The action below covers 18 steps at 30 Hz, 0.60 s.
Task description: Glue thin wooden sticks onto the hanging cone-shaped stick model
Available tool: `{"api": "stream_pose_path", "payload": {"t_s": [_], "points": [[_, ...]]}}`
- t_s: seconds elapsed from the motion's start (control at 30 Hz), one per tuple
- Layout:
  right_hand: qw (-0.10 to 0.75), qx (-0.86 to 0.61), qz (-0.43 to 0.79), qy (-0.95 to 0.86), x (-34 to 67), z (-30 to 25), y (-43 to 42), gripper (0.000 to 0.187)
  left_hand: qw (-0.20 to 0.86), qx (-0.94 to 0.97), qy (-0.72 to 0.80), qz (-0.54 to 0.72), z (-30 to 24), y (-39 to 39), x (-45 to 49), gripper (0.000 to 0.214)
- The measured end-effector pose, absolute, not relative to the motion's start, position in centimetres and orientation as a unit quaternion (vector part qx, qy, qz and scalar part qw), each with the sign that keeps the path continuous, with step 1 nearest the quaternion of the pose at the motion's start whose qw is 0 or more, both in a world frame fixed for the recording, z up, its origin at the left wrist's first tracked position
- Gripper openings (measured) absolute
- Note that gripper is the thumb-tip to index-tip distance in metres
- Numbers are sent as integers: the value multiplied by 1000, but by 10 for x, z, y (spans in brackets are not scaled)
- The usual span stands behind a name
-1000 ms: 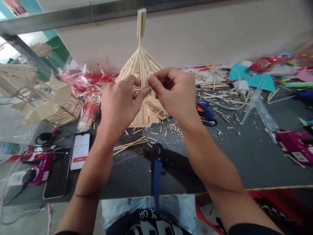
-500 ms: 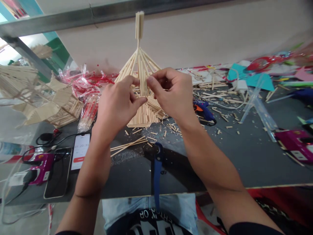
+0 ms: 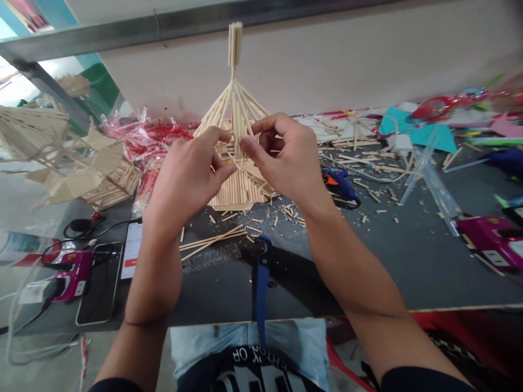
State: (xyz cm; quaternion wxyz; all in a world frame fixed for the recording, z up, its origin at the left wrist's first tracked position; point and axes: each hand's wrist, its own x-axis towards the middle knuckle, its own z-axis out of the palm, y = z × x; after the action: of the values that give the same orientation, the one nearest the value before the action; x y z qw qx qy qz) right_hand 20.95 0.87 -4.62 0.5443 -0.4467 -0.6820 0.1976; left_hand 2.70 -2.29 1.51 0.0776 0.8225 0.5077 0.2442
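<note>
A model built of thin wooden sticks stands upright at the middle of the table, with sloping roof ribs, a narrow neck and a bundle of short sticks on top. My left hand is at the model's left side, fingers curled against the upright sticks and thumb held lower. On the right, my right hand pinches the front upright strip of sticks between thumb and fingers. Its farther fingertips are hidden behind the hand. Under both hands lies the model's slatted stick base.
A blue-handled cutting tool lies near the front edge. Loose sticks and offcuts are strewn around. A blue glue gun is to the right. Two phones and a purple power socket sit left, below another stick model.
My right thumb has shifted slightly left and down along the upright sticks. My left hand has moved a little to the left and its thumb has drawn back. The model stays in place.
</note>
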Motion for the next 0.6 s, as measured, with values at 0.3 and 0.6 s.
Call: {"api": "stream_pose_path", "payload": {"t_s": [0.3,0.6], "points": [[540,-427,228,-689,218,-45,0,38,40,831,499,243,18,-30,15,34],[596,-443,166,-649,255,-35,-17,38,21,854,467,228,34,-68,5,32]]}}
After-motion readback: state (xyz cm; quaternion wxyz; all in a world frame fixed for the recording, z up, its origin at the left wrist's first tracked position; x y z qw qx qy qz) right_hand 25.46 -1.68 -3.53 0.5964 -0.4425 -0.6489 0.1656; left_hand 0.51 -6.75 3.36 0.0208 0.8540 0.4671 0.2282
